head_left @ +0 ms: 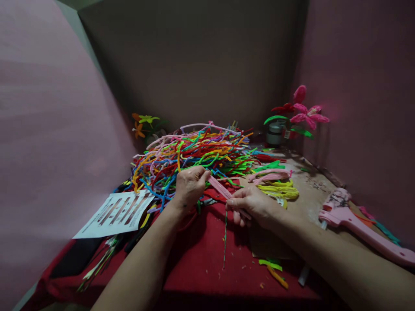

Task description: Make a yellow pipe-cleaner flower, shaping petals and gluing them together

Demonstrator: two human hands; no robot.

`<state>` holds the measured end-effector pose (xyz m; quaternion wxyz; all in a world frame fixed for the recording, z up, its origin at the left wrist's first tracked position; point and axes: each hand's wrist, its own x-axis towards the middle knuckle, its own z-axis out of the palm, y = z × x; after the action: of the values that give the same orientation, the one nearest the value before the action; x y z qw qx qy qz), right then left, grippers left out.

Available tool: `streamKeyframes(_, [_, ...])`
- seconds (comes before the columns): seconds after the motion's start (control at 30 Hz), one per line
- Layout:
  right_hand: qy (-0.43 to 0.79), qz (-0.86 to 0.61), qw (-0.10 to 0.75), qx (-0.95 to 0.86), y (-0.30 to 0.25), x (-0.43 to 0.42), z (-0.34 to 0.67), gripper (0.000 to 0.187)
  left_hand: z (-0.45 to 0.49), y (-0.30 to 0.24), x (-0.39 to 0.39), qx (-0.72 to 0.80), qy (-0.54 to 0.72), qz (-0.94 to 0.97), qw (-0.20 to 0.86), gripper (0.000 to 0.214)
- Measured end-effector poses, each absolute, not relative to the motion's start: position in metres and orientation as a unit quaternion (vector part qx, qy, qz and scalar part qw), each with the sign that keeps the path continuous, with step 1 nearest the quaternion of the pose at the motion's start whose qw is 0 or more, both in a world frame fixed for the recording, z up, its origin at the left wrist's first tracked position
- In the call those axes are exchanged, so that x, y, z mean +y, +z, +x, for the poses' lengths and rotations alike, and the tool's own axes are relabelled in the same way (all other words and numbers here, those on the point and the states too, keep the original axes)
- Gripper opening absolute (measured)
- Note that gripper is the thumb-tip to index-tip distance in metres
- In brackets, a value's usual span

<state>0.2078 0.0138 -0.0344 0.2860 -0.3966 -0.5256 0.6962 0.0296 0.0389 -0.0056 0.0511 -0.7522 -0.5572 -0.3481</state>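
Held between both hands above the middle of the desk: a pink fuzzy pipe-cleaner strip, slanting from upper left down to lower right, just in front of a big loose heap of multicoloured pipe cleaners. Pinched at its upper end by the left hand, fingers curled shut, thumb on top. Gripped at its lower end by the right hand, likewise closed, fingers folded over the strip. Hanging below the right hand, a thin green wire stem, reaching down to the red cloth over the desk; cannot tell whether held or merely caught. Strip judged very light, soft in the pile, with a bendable wire core: likely to keep any kink given to it, not slippery, not fragile, possibly sharp at cut ends. Best taken near the ends with fingertip pinches, as here, leaving the middle free. Right of the hands: a bundle of yellow pipe cleaners and a bundle of pale pink pipe cleaners. Further right, a pink plastic gun-shaped tool lying on the bare desk. Back right, a pink pipe-cleaner flower beside a small jar. Left, a white printed sheet. Near edge, green and orange scraps.
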Motion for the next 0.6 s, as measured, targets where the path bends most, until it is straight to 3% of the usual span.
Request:
streamKeyframes(0.17, [0.700,-0.403,0.273,-0.522,-0.032,0.014,0.209,0.015,0.028,-0.005,0.042,-0.566,-0.363,-0.740,0.006,0.027])
streamKeyframes(0.33, [0.696,-0.412,0.290,-0.512,-0.030,0.015,0.209,0.014,0.029,-0.006,0.048,-0.579,-0.437,-0.624,-0.289,0.026])
streamKeyframes(0.4, [0.692,-0.419,0.290,-0.511,-0.031,0.015,0.207,0.016,0.030,-0.007,0.050,-0.571,-0.460,-0.579,-0.357,0.026])
streamKeyframes(0.6, [0.658,-0.447,0.275,-0.540,-0.031,0.014,0.203,0.028,0.025,-0.008,0.053,-0.520,-0.492,-0.582,-0.387,0.024])
